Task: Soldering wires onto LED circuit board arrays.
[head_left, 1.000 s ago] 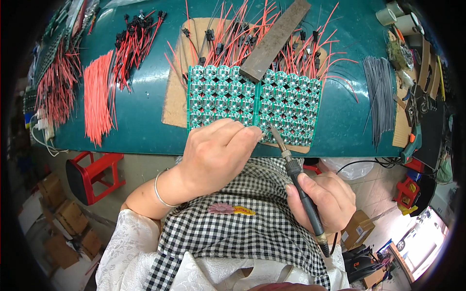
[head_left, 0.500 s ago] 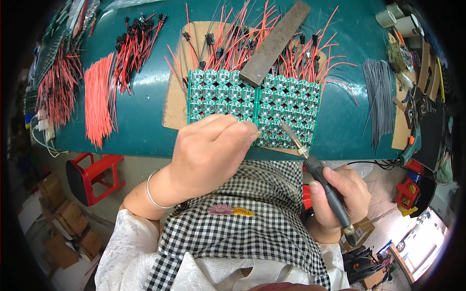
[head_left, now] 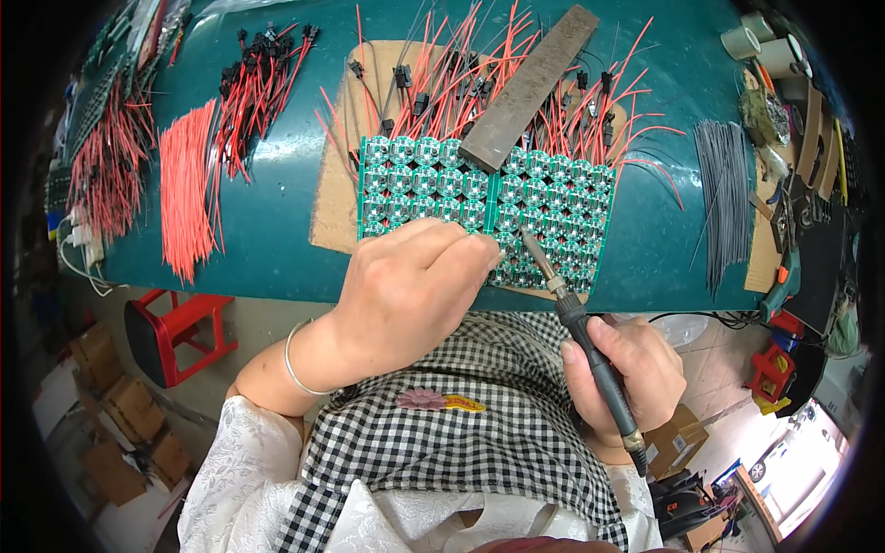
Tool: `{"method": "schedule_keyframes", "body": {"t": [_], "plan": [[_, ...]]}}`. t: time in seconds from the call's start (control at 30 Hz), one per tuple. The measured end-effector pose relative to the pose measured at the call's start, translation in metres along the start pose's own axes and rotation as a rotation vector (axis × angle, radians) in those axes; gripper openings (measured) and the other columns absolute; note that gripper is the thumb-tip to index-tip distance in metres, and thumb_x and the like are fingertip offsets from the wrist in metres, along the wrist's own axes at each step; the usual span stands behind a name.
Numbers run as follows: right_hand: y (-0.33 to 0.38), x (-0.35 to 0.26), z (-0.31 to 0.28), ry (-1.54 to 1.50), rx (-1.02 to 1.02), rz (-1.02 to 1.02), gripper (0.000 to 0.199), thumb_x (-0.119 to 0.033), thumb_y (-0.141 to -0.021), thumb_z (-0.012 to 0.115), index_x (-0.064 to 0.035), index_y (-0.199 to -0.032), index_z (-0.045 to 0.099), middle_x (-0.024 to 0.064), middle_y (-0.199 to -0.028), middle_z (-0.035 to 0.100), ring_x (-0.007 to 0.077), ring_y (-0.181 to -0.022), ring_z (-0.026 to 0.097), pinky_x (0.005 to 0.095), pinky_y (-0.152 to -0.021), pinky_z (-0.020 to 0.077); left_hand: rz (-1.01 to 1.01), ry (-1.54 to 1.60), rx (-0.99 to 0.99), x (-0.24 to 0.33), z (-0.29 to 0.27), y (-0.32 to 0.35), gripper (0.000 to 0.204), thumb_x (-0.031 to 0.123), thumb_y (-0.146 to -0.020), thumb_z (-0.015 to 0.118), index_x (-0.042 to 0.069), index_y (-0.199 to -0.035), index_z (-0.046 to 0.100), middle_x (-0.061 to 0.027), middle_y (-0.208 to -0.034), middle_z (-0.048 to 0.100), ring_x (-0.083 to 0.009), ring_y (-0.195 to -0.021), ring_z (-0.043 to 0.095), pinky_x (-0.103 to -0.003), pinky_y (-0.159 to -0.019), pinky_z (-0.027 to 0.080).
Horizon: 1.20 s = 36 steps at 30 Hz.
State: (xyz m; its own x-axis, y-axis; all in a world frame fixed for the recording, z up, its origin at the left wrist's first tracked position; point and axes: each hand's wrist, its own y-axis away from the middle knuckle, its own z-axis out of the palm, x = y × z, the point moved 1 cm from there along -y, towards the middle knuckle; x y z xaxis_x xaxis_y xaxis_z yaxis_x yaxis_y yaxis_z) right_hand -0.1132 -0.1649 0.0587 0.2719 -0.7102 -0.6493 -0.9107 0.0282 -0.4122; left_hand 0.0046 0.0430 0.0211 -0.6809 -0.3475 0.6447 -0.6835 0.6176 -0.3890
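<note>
A panel of green circuit boards (head_left: 553, 198) lies near the table's front edge, made up of small round units in rows. My left hand (head_left: 406, 286) is closed in a pinch over the panel's lower middle; whatever its fingertips hold is hidden. With my right hand (head_left: 641, 369) I grip a soldering iron (head_left: 599, 355) by its dark handle. The iron's tip points up and left and reaches the panel just right of my left fingertips. Across the panel's top edge rests a flat metal bar (head_left: 530, 88). Red wires with black connectors (head_left: 419, 101) stick out behind the panel.
Beneath the panel is a brown board (head_left: 332, 217). To the left lie a bundle of red wires (head_left: 187, 194) and red leads with black plugs (head_left: 263, 92). Dark grey wires (head_left: 724, 198) lie at right, near tools and solder-like spools (head_left: 779, 55). A red stool (head_left: 180, 336) stands below.
My right hand and the soldering iron have shifted left, bringing the tip closer to my left fingertips. The panel and metal bar sit slightly lower and further right in view.
</note>
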Motion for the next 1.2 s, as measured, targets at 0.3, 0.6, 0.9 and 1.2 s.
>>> {"method": "schedule_keyframes", "body": {"t": [0.3, 0.6, 0.9, 1.2], "plan": [[-0.006, -0.003, -0.004, 0.040, -0.063, -0.026, 0.033, -0.003, -0.074, 0.092, -0.0004, -0.101, 0.074, 0.0084, -0.071, 0.068, 0.0232, -0.058, 0.066, 0.0332, -0.052, 0.0520, 0.005, -0.045, 0.009, -0.004, 0.008, 0.000, 0.020, -0.007, -0.078, 0.081, 0.002, -0.093, 0.071, -0.0105, -0.079, 0.070, -0.0272, -0.066, 0.067, -0.037, -0.059, 0.054], [-0.008, -0.003, -0.009, 0.001, -0.045, -0.012, 0.028, -0.003, -0.073, 0.086, 0.0035, -0.097, 0.072, 0.0125, -0.068, 0.065, 0.0237, -0.055, 0.063, 0.0330, -0.053, 0.0493, 0.027, -0.083, 0.171, 0.020, -0.035, -0.010, 0.021, -0.012, -0.074, 0.083, 0.000, -0.085, 0.071, -0.0076, -0.069, 0.065, -0.0208, -0.053, 0.057, -0.032, -0.050, 0.043], [-0.008, 0.007, -0.020, -0.059, 0.163, 0.029, 0.032, -0.001, -0.069, 0.088, 0.0027, -0.097, 0.073, 0.0093, -0.065, 0.064, 0.0219, -0.053, 0.061, 0.0316, -0.049, 0.0456, 0.204, -0.106, 0.147, 0.020, -0.053, -0.026, 0.027, -0.008, -0.072, 0.087, 0.001, -0.094, 0.074, -0.0062, -0.068, 0.063, -0.0200, -0.055, 0.055, -0.033, -0.049, 0.040], [-0.017, 0.009, -0.010, -0.043, 0.041, 0.070, 0.035, 0.003, -0.072, 0.089, 0.0013, -0.103, 0.072, 0.0109, -0.070, 0.068, 0.0226, -0.054, 0.063, 0.0330, -0.049, 0.0484, -0.003, -0.093, 0.077, 0.000, 0.001, -0.020, 0.017, -0.001, -0.080, 0.082, 0.002, -0.093, 0.073, -0.0084, -0.075, 0.065, -0.0258, -0.064, 0.063, -0.037, -0.058, 0.050]]}}
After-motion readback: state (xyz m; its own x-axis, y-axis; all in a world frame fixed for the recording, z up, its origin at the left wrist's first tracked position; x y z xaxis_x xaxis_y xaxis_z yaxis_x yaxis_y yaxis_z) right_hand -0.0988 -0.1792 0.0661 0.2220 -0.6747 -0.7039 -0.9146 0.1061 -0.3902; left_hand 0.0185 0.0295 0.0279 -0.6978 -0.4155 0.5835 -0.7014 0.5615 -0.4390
